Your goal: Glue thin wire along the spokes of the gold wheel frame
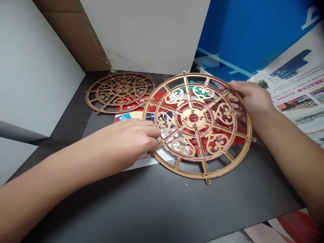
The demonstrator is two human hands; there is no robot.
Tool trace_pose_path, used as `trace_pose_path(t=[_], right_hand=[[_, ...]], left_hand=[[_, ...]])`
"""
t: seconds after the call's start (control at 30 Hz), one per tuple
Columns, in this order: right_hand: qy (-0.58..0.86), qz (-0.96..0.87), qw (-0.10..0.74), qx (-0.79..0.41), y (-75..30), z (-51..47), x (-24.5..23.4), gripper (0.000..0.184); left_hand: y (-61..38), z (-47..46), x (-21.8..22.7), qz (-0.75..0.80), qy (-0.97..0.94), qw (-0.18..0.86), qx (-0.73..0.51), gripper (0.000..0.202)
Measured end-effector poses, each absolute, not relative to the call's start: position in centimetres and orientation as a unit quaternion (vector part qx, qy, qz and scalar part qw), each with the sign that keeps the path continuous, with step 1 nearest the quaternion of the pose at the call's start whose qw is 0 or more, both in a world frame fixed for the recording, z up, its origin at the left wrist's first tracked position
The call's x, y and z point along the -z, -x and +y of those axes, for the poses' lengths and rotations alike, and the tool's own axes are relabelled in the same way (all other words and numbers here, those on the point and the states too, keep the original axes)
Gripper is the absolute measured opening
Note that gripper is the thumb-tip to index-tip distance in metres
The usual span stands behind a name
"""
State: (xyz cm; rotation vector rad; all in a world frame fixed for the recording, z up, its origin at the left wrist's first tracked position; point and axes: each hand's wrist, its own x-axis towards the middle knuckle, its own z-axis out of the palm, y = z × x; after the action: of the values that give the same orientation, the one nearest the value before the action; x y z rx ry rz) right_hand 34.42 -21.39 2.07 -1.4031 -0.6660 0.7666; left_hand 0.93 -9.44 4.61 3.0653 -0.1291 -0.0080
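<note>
A round gold openwork frame [194,116], with spokes, scroll ornaments and a central hub, is tilted up above the dark table. Thin reddish and pale wires run along its inner rings and some spokes. My right hand [249,96] grips its rim at the upper right, with the fingers behind it. At the left rim my left hand [136,140] is closed, thumb and fingers pinched at the edge; the fingertips are partly hidden, and whether they hold a wire or only the rim is unclear.
A second gold openwork frame [121,91] with wires lies flat at the back left. Red and white printed sheets [157,101] lie beneath. White panels [152,33] and a cardboard piece [73,33] stand behind the dark table [152,202]. A blue and white printed poster [235,33] is at right.
</note>
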Motion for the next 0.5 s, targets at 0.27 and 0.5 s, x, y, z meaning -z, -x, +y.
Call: trace_pose_path(t=[0.27, 0.5], right_hand=[[0.626, -0.295, 0.638, -0.339, -34.24, -21.36, -2.37, 0.018], [0.631, -0.292, 0.633, -0.341, -34.39, -21.29, -2.26, 0.019]], left_hand=[[-0.99, -9.45, -4.36, -0.05, -0.998, 0.04, -0.026, 0.037], [-0.84, -9.54, -4.22, -0.037, -0.997, 0.061, -0.016, 0.033]])
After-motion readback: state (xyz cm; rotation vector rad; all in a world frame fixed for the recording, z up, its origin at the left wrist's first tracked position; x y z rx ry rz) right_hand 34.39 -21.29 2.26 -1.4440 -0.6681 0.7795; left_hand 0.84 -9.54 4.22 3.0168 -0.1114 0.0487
